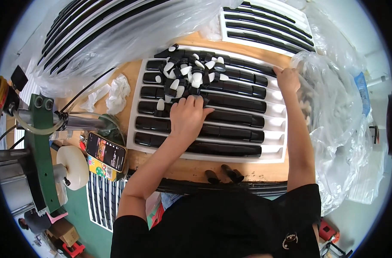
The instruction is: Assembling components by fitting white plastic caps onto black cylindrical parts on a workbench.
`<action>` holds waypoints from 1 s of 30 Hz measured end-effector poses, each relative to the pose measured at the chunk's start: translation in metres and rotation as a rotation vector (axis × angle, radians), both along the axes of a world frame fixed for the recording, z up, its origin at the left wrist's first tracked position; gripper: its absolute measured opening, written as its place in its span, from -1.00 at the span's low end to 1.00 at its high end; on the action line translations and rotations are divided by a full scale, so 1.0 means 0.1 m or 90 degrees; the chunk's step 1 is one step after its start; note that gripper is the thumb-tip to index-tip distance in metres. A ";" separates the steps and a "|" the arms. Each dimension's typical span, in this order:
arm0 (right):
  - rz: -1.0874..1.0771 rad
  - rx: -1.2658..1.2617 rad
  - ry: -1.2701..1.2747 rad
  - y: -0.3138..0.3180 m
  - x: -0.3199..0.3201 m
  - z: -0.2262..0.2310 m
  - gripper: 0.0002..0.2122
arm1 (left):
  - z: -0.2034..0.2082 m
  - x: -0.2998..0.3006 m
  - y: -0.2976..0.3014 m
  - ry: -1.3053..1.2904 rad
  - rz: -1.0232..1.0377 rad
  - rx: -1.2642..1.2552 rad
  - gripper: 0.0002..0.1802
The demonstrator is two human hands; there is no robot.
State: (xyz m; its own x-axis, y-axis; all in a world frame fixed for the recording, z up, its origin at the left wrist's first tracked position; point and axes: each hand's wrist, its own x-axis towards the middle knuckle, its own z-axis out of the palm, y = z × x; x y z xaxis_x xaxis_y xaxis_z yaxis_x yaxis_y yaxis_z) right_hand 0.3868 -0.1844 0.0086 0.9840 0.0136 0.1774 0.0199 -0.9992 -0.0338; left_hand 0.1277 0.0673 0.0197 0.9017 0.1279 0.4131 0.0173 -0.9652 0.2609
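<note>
A white tray lies before me, with long glossy black strips side by side in its grooves. Small black-and-white caps are heaped over its far left part. My left hand is at the near edge of this heap, fingers curled down and thumb out to the right. Whatever lies under its fingertips is mostly hidden; a bit of black shows there. At the tray's far right corner, my right hand has its fingers closed at the end of the farthest black strip.
Clear plastic wrap bulges along the right. Another filled tray sits behind. Left are crumpled tissue, a phone and a green machine frame. Loose black pieces lie by the near table edge.
</note>
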 end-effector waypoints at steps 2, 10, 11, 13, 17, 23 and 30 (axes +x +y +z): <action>-0.051 -0.016 0.006 0.08 -0.03 -0.01 -0.53 | -0.08 0.02 -0.01 -0.030 -0.008 0.021 -0.72; 0.017 0.222 -0.089 -0.02 -0.24 0.21 -0.63 | 0.21 -0.69 -0.08 0.053 -0.147 -0.433 -0.73; 0.089 0.363 -0.075 -0.01 -0.37 0.28 -0.68 | 0.20 -0.86 -0.07 0.055 -0.145 -0.433 -0.73; 0.219 0.612 -0.008 0.09 -0.73 0.46 -0.76 | 0.19 -1.21 -0.06 0.227 -0.100 -0.520 -0.61; 0.267 0.903 0.339 0.46 -1.72 0.88 -0.69 | -0.22 -1.66 -0.15 0.257 -0.062 -0.524 -0.43; 0.186 1.062 0.752 0.53 -2.35 0.58 -0.59 | -0.06 -1.57 -0.18 0.176 -0.095 -0.421 -0.52; 0.300 0.889 0.944 0.78 -2.58 0.73 -0.62 | -0.10 -1.49 -0.23 0.106 -0.079 -0.375 -0.74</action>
State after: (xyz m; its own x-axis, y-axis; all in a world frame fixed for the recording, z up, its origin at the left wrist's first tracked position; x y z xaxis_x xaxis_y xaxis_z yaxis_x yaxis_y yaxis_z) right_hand 0.1286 -0.1068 0.0820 0.3242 0.8335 -0.4474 -0.5386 -0.2262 -0.8116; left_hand -0.0216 0.0441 0.0097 0.9708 0.1812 0.1573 0.0008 -0.6579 0.7531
